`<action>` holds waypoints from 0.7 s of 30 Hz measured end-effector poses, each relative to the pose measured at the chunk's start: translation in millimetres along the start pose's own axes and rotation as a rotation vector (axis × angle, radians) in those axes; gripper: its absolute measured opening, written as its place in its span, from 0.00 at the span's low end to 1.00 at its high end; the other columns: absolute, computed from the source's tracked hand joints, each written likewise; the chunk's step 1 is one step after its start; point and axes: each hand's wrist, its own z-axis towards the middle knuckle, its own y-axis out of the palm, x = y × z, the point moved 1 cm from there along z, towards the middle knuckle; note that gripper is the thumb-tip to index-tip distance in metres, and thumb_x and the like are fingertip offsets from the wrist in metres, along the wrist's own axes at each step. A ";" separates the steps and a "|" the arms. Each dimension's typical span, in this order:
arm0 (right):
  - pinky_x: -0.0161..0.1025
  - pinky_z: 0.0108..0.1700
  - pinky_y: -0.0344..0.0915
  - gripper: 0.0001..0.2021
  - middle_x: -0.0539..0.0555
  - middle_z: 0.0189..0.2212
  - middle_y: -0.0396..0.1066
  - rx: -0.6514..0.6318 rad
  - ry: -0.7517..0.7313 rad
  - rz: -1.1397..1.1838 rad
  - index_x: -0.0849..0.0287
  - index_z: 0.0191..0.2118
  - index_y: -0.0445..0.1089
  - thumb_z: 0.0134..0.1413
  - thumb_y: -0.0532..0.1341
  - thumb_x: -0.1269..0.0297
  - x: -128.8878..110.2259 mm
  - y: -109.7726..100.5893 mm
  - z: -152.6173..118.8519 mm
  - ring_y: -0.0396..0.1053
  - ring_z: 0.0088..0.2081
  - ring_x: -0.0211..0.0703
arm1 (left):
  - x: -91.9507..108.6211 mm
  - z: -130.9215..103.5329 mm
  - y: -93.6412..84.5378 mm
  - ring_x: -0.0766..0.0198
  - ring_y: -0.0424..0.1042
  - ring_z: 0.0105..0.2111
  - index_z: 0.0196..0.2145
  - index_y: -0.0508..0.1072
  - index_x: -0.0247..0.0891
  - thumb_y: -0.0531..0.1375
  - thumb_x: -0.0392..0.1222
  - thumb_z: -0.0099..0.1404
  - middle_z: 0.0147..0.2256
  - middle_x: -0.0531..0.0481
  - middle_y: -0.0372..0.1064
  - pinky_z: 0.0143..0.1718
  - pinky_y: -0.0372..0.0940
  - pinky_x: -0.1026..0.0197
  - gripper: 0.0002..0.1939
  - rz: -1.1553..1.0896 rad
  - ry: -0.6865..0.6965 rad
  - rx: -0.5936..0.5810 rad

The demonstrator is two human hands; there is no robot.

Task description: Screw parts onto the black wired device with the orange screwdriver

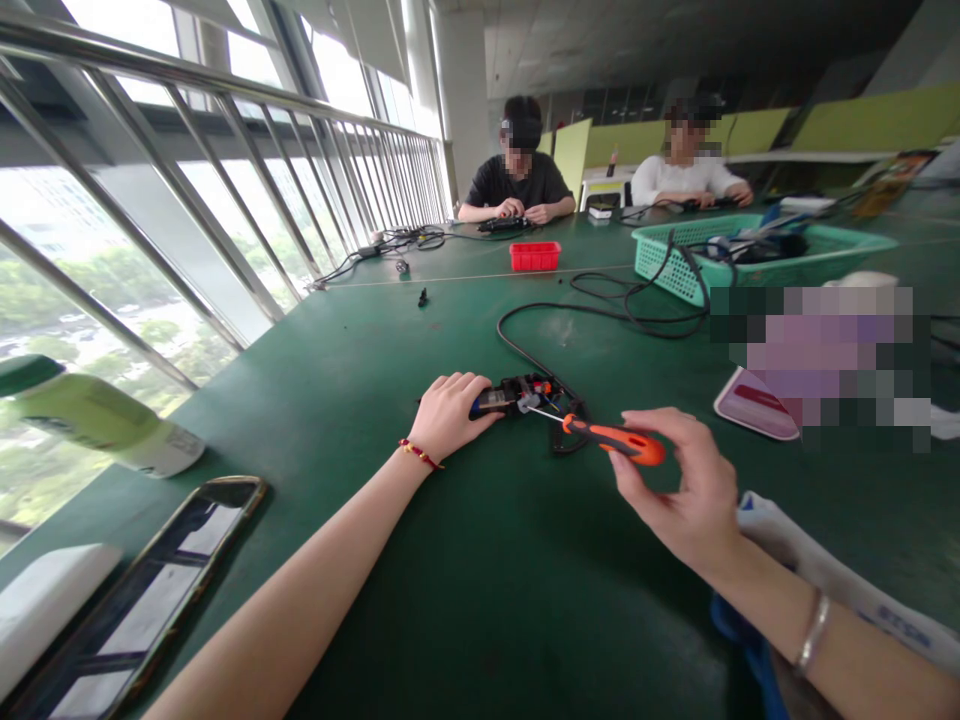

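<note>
Left hand [452, 410] pins device [517, 396]; right hand [686, 490] angles screwdriver [611, 438] in.

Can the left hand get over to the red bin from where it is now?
Probably not without leaning: the left hand is pressing down the small black device, and the red bin sits well beyond it. The green table between them is bare, so nothing blocks the way.
</note>
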 end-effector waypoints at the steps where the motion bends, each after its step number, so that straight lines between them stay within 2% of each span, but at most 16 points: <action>1: 0.43 0.38 0.67 0.13 0.52 0.32 0.70 -0.040 -0.024 -0.031 0.55 0.42 0.65 0.48 0.61 0.69 -1.8 -0.6 1.8 0.69 0.34 0.42 | 0.1 0.1 -0.1 0.57 0.69 0.37 0.41 0.68 0.40 0.55 0.54 0.61 0.37 0.47 0.70 0.40 0.60 0.57 0.17 0.001 -0.001 -0.002; 4: 0.42 0.35 0.66 0.06 0.50 0.27 0.69 -0.105 -0.003 -0.066 0.54 0.38 0.66 0.52 0.59 0.68 -3.3 -2.1 3.9 0.67 0.28 0.39 | 0.4 0.3 -0.6 0.57 0.69 0.37 0.41 0.68 0.39 0.55 0.53 0.61 0.36 0.48 0.70 0.40 0.60 0.57 0.17 0.003 -0.002 0.000; 6: 0.42 0.34 0.67 0.11 0.51 0.29 0.69 -0.062 0.029 -0.050 0.55 0.42 0.65 0.50 0.60 0.68 -1.3 -1.8 2.1 0.68 0.29 0.40 | 0.3 0.4 -0.8 0.57 0.69 0.37 0.41 0.68 0.39 0.55 0.53 0.60 0.36 0.48 0.70 0.39 0.60 0.57 0.17 0.002 -0.001 0.001; 9: 0.44 0.37 0.68 0.21 0.55 0.36 0.68 0.016 0.000 0.008 0.56 0.49 0.61 0.47 0.62 0.71 1.1 0.1 -0.9 0.69 0.37 0.45 | 0.2 0.6 -0.9 0.57 0.69 0.37 0.40 0.68 0.39 0.56 0.53 0.60 0.36 0.47 0.70 0.39 0.61 0.56 0.16 -0.008 -0.006 -0.010; 11: 0.45 0.38 0.69 0.22 0.55 0.37 0.68 0.013 -0.046 0.019 0.55 0.49 0.61 0.46 0.63 0.71 0.3 0.7 -0.5 0.68 0.39 0.46 | 0.2 0.6 -1.0 0.57 0.69 0.37 0.41 0.68 0.39 0.56 0.52 0.60 0.36 0.47 0.70 0.40 0.61 0.56 0.16 -0.012 -0.010 -0.017; 14: 0.44 0.36 0.67 0.14 0.51 0.31 0.70 -0.072 -0.072 -0.039 0.54 0.43 0.64 0.48 0.62 0.70 -3.2 -0.4 2.7 0.69 0.32 0.42 | 0.2 0.6 -0.8 0.58 0.69 0.37 0.41 0.68 0.40 0.56 0.53 0.60 0.36 0.47 0.70 0.40 0.61 0.56 0.16 -0.013 -0.017 -0.014; 17: 0.42 0.34 0.66 0.07 0.49 0.27 0.70 -0.135 -0.013 -0.066 0.54 0.39 0.65 0.52 0.59 0.68 -3.6 -1.6 3.2 0.67 0.27 0.38 | -0.2 0.4 0.2 0.57 0.69 0.36 0.41 0.67 0.39 0.56 0.53 0.60 0.36 0.47 0.70 0.39 0.61 0.56 0.17 -0.016 -0.009 -0.003; 21: 0.42 0.36 0.67 0.18 0.54 0.35 0.68 -0.027 0.023 -0.023 0.56 0.47 0.62 0.49 0.61 0.70 0.5 -0.8 -1.0 0.68 0.36 0.44 | -1.2 0.4 1.0 0.57 0.69 0.36 0.40 0.67 0.38 0.56 0.53 0.60 0.36 0.48 0.70 0.39 0.61 0.56 0.17 -0.017 0.004 0.002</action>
